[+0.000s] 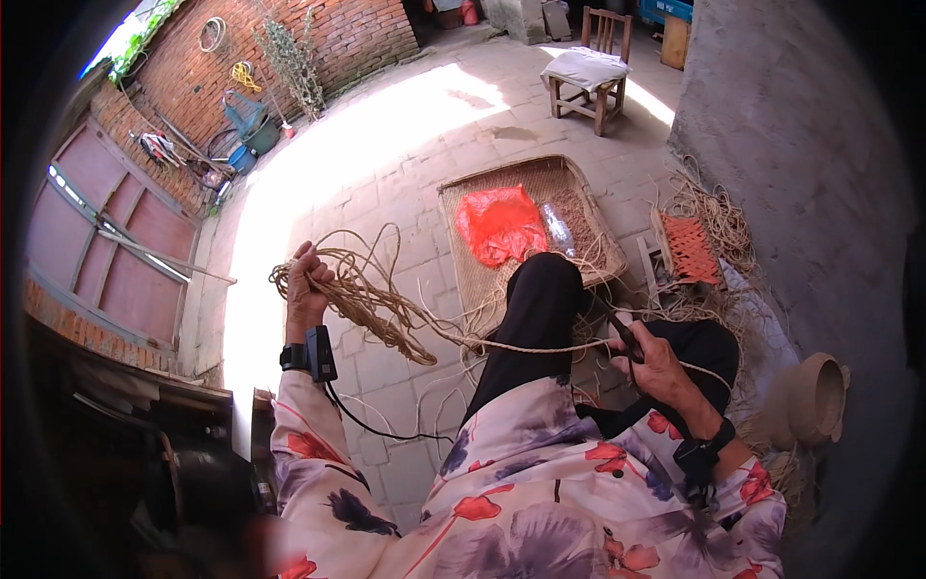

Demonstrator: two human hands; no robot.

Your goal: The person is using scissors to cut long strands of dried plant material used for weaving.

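My left hand [307,278], raised at the left, is closed round a looped bundle of tan cord [381,304]. Loops hang from the fist toward the right. One strand [531,347] stretches from the bundle across my dark-trousered leg to my right hand [658,365]. Those right fingers are wrapped round a slim dark tool [625,333] that points up and away from me; its kind cannot be made out. The strand passes at the right hand and comes out on its far side over my other thigh. Whether the fingers also pinch it is hidden.
A woven tray [463,280] ahead holds a red plastic bag [502,224] and a clear bottle [558,230]. Right of it are an orange-strapped wooden frame [690,249], heaped cord [712,217] and a clay-coloured pot [815,400]. A chair [588,77] stands farther off.
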